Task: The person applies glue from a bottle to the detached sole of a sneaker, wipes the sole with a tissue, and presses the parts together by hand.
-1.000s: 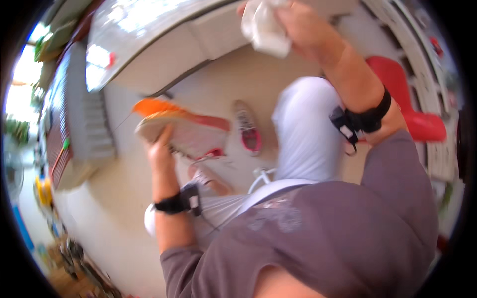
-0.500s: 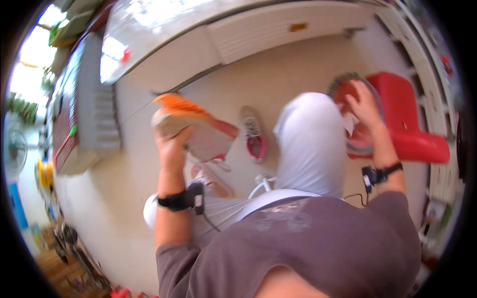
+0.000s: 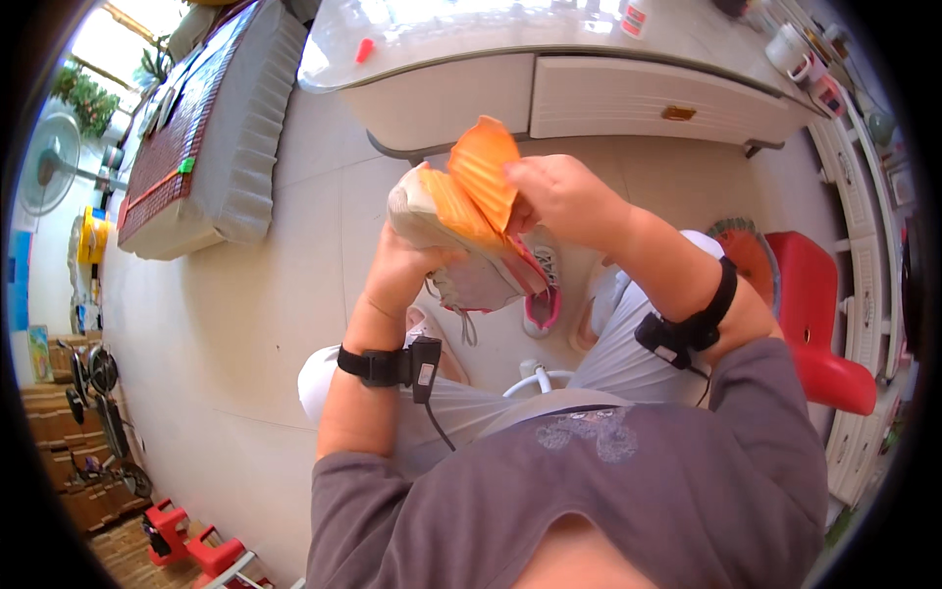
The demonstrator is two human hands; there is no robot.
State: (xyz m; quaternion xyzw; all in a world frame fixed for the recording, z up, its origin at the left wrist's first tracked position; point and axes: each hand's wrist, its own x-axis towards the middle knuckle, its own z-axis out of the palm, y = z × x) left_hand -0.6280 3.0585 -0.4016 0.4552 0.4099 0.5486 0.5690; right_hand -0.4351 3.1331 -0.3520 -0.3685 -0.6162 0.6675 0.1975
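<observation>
My left hand (image 3: 397, 265) is wrapped round a light grey sneaker (image 3: 481, 280) with pink trim and dangling laces, held tilted above the floor. Its ribbed orange outsole (image 3: 483, 167) stands partly peeled away from the shoe's bottom. My right hand (image 3: 569, 201) pinches the edge of this loose flap; whether anything else is in its fingers is hidden. On the floor behind sits a matching sneaker (image 3: 543, 304) with a pink lining, partly covered by the held one.
A white cabinet (image 3: 628, 93) with a glossy top stands ahead, bearing a small white bottle (image 3: 634, 18) and a red cap (image 3: 365, 50). At right is a red plastic stool (image 3: 810, 294) beside a round patterned thing (image 3: 748, 257). A cloth-skirted low table (image 3: 231, 167) stands left.
My right hand has left the round patterned thing by the red stool and come across to the outsole. The sneaker is now nearer the middle, and the view has shifted.
</observation>
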